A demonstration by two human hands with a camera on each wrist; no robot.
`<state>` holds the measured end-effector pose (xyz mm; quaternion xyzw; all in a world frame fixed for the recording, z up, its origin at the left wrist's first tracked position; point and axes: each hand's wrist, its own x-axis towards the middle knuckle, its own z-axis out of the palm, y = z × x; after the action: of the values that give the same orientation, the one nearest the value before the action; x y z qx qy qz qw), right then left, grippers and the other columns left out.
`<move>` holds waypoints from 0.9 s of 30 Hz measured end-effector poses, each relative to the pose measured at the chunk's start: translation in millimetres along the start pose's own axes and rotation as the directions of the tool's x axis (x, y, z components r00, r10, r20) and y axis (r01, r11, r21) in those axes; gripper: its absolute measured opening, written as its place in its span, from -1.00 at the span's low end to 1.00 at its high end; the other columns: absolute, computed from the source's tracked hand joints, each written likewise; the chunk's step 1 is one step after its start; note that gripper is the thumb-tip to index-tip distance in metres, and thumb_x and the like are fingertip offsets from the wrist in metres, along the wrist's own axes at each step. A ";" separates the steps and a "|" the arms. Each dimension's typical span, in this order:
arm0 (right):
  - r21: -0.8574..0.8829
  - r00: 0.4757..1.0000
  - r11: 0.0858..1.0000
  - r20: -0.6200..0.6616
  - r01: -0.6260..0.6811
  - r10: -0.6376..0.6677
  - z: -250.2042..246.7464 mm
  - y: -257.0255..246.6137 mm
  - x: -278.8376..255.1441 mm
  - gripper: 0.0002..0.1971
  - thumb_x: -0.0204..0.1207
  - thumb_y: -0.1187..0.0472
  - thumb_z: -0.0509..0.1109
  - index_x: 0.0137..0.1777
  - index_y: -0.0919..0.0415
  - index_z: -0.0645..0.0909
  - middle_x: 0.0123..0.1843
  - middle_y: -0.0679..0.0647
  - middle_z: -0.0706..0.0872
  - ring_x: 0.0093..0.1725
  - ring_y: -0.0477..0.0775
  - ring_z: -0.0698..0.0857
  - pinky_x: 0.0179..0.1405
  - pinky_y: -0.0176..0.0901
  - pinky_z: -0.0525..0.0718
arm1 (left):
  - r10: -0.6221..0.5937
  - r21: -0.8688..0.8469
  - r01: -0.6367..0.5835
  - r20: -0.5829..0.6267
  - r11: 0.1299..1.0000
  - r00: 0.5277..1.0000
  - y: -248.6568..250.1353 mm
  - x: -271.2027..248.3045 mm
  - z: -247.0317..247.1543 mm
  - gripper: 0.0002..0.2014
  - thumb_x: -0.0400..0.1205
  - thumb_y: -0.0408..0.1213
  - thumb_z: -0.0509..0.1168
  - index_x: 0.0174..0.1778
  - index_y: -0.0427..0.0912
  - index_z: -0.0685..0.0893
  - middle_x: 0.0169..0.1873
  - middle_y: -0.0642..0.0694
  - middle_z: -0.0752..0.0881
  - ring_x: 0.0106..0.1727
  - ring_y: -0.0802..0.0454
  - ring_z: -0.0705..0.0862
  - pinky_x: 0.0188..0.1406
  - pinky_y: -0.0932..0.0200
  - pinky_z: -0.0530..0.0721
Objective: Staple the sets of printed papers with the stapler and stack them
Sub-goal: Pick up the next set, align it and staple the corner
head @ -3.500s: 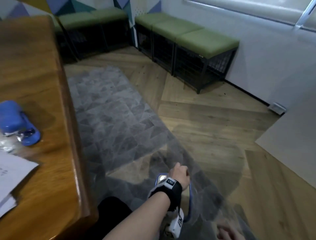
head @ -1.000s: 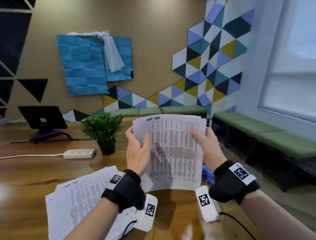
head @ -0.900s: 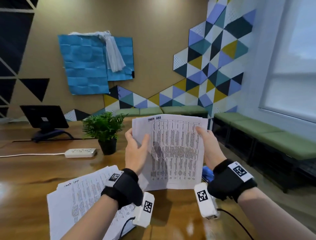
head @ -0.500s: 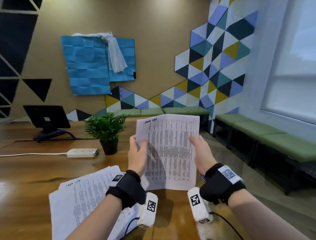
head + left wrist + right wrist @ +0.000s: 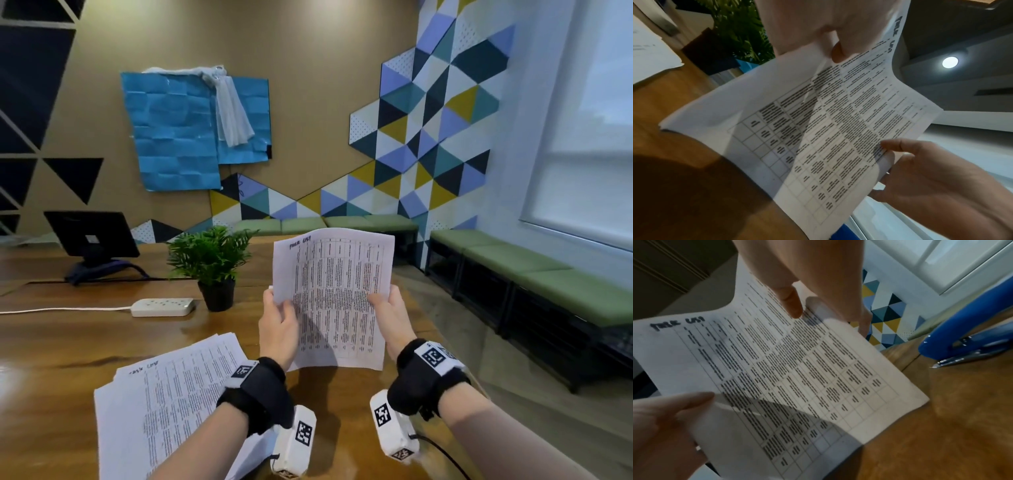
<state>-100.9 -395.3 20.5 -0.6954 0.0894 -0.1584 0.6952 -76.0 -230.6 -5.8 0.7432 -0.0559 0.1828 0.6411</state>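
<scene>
Paper set [image 5: 337, 301] held upright, centre of head view, above the table [image 5: 51, 342]. Left hand [image 5: 278, 329] pinching its left edge, thumb in front; right hand [image 5: 390, 317] pinching the right edge likewise. Sheets bowed, top corner curling. Stapler [image 5: 966, 335], blue, at right edge of right wrist view, resting on the table next to a pen [image 5: 962, 359], untouched. Loose stack [image 5: 164, 401] lower left of head view, fanned out. Likely squaring sheets before stapling. Risks: edges not flush, so staple catching only some pages; light pinch letting an inner sheet slip; a sheet of the fanned stack sliding off.
</scene>
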 end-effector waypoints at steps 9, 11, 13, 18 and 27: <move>-0.327 0.999 0.945 0.042 0.021 -0.007 -37.8 11.5 0.3 -0.76 0.56 0.20 0.18 0.09 -0.06 0.63 0.05 -0.01 0.79 0.07 0.12 0.76 0.18 0.22 0.69 | -0.183 0.048 0.177 0.290 0.983 0.939 6.6 7.3 -22.7 -0.71 0.70 -0.32 0.10 0.34 -0.05 0.49 0.21 0.03 0.63 0.27 -0.02 0.58 0.27 0.01 0.54; -0.378 0.996 0.925 0.065 -0.036 0.066 -46.4 25.5 -8.5 -0.73 0.54 0.31 0.17 0.00 -0.01 0.65 -0.01 0.04 0.79 -0.01 0.11 0.75 0.12 0.11 0.70 | -0.302 0.140 0.270 0.318 0.953 0.899 -0.8 14.9 -23.4 -0.61 0.73 -0.21 0.09 0.49 -0.16 0.34 0.36 -0.04 0.50 0.40 -0.11 0.49 0.34 -0.07 0.49; -0.402 0.988 0.910 0.071 -0.097 0.137 -51.0 40.7 -19.7 -0.67 0.55 0.48 0.13 -0.11 0.09 0.65 -0.09 0.10 0.77 -0.11 0.09 0.72 -0.09 -0.05 0.66 | -0.376 0.127 0.354 0.312 0.926 0.872 -12.8 23.9 -22.4 -0.59 0.73 -0.23 0.05 0.52 -0.19 0.31 0.42 -0.12 0.50 0.41 -0.19 0.52 0.32 -0.13 0.55; -0.437 0.942 0.866 0.103 -0.244 0.318 -53.5 72.4 -32.6 -0.72 0.56 0.49 0.14 0.13 0.31 0.63 0.05 0.23 0.75 0.14 0.32 0.70 0.14 0.08 0.63 | -0.455 0.056 0.472 0.385 0.880 0.803 -51.1 28.6 -4.7 -0.69 0.75 -0.43 0.02 0.31 -0.35 0.59 0.04 -0.24 0.72 -0.06 -0.13 0.72 -0.16 0.14 0.77; -0.617 0.925 0.748 0.085 -0.243 0.370 -59.2 86.4 -28.7 -0.74 0.60 0.32 0.24 0.21 0.29 0.64 -0.01 0.08 0.76 0.01 0.10 0.72 0.05 -0.03 0.71 | -0.657 0.186 0.631 0.276 0.753 0.702 -104.4 31.9 15.7 -0.70 0.69 -0.47 0.01 0.29 -0.48 0.48 0.33 -0.25 0.56 0.29 -0.24 0.58 0.30 0.02 0.50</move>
<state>-139.8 -442.5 -69.1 -0.8661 0.1771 0.0659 0.4628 -10.2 -223.1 -94.0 0.7594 0.1100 -0.1755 0.6168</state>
